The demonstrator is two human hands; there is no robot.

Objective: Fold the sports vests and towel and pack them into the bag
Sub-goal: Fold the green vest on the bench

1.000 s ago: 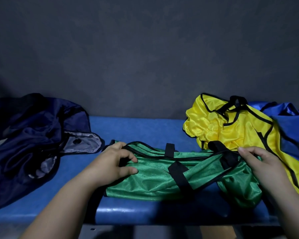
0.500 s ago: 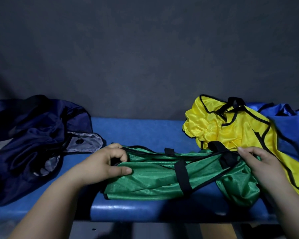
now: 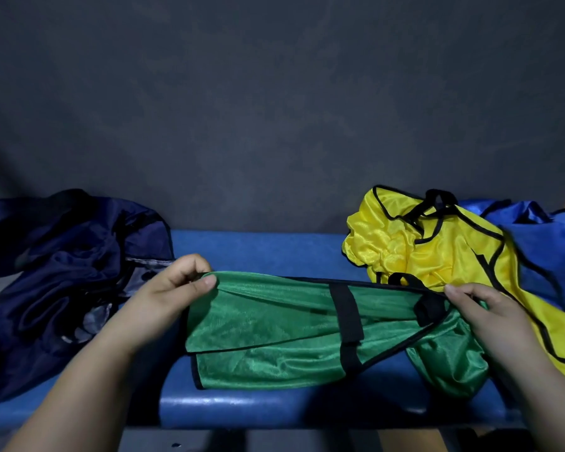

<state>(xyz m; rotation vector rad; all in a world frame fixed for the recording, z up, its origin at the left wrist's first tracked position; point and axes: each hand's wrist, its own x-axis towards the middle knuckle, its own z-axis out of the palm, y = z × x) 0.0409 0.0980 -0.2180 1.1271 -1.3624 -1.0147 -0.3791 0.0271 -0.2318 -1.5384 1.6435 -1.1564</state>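
The green vest [image 3: 274, 337] lies in the lower middle of the frame on the blue desk [image 3: 258, 252], already doubled into a long band. Its long axis runs left to right across the frame, roughly in line with the desk's front edge. A black strap crosses it top to bottom a little right of centre. The left end is square and flat; the right end is bunched and sags toward the lower right.

The left hand [image 3: 167, 295] pinches the vest's upper left corner between thumb and curled fingers. The right hand [image 3: 490, 318] grips the upper right edge, just beside a black loop of trim, with fingers curled over the cloth. Holding both upper corners apart like this appears to keep the top edge taut and straight, so the slippery mesh layers line up before the next fold. The crumpled right end probably needs smoothing first.

The yellow vest [image 3: 437, 256] sits unfolded in a heap at the right of the frame, touching the green one's far corner, and a blue vest [image 3: 542, 243] lies behind it at the right edge. Both seem parked within reach as the next pieces. The navy bag [image 3: 62, 272] slumps at the left of the frame, its mouth turned toward the centre, likely so folded pieces can go straight in. I cannot make out a towel.
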